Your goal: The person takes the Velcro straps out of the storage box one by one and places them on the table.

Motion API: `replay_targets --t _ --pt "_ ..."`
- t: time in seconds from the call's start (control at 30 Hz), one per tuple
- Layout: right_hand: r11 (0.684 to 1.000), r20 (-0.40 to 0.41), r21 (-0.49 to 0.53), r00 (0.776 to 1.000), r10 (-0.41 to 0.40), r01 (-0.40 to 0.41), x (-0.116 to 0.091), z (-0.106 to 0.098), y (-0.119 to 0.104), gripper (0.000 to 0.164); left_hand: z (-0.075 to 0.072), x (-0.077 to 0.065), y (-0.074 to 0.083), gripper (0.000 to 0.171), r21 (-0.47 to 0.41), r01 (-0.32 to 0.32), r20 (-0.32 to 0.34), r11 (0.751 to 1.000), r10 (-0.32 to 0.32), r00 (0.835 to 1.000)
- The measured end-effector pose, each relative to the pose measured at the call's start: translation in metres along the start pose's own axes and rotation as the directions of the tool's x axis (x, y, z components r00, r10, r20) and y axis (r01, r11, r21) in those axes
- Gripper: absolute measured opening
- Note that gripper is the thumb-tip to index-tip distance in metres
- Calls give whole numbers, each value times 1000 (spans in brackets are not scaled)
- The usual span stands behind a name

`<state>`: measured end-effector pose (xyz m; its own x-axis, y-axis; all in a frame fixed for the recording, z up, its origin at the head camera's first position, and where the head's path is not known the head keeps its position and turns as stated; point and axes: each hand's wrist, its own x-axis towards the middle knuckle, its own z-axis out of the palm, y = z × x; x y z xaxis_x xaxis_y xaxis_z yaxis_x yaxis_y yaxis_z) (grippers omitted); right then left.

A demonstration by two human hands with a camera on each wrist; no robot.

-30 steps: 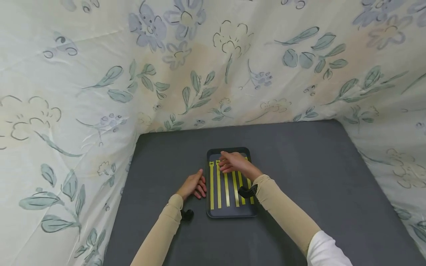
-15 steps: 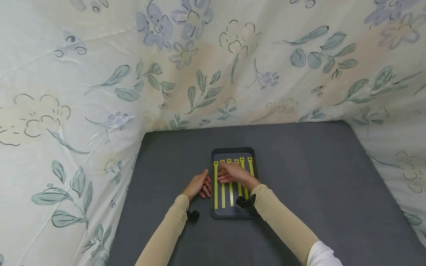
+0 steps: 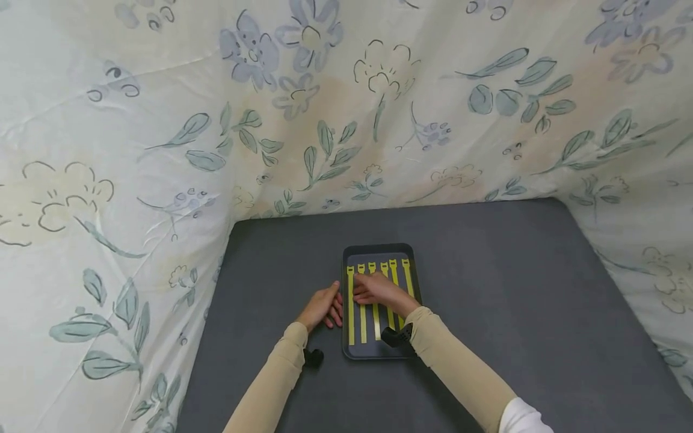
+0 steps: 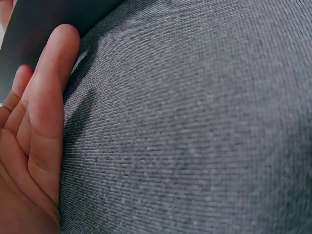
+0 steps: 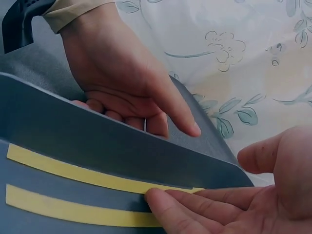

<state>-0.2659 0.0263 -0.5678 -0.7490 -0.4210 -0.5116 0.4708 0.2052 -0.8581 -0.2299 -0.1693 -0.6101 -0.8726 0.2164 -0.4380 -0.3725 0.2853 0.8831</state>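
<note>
A dark shallow tray (image 3: 390,248) holds several yellow straps with slotted heads, laid side by side lengthwise. My right hand (image 3: 381,291) reaches over the tray from the right and covers the middle of some straps. In the right wrist view, its extended fingertips (image 5: 158,197) are at the strap along the tray's left wall (image 5: 87,126), with the thumb held apart. My left hand (image 3: 323,307) rests on edge beside the tray's left side, fingers relaxed, holding nothing. In the left wrist view its fingers (image 4: 61,53) are close by the tray's outer wall.
The tray stands on a dark grey table (image 3: 487,258). Floral cloth (image 3: 325,90) hangs behind the table and along both sides. A black wrist camera (image 3: 397,337) on the right wrist overlaps the tray's lower part in the head view.
My right hand has moved from the straps' heads down along the tray and slightly left. My left hand stays beside the tray; the head view has shifted a little.
</note>
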Motion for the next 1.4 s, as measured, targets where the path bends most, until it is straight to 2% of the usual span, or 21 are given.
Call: replay_targets --t 0.23,0.5,0.7,0.87,1.07,1.13,1.2,1.3,1.4 --pt "999 5 19 999 32 -33 0 8 -4 54 3 -3 0 55 17 0 -1 1000 0 1000" --pt "999 4 -42 1000 -23 23 2 15 -9 37 3 -2 4 47 42 -32 -10 999 32 999" --pt "998 9 -47 1000 -30 30 4 22 -9 32 4 -2 2 39 70 -36 -22 997 37 999" --pt "993 0 -115 1000 -25 24 6 31 -6 35 4 -1 -2 37 64 -38 -18 997 39 999" --pt "952 -61 -304 996 -63 42 4 37 -5 25 6 -2 -2 30 68 -29 -13 997 30 999" --pt "942 -76 -332 994 -83 53 4 38 -6 22 6 -2 -2 30 74 -32 -20 997 34 999" --pt "944 -92 -324 991 -94 59 3 38 -5 25 6 -2 -2 31 83 -33 -27 996 35 999" --pt "962 -112 -268 989 -93 60 3 37 -6 39 5 -2 -1 32 88 -40 -26 995 43 999" --pt "980 -121 -193 990 -72 48 2 36 -5 48 6 -9 8 33 91 -38 -5 995 38 999"
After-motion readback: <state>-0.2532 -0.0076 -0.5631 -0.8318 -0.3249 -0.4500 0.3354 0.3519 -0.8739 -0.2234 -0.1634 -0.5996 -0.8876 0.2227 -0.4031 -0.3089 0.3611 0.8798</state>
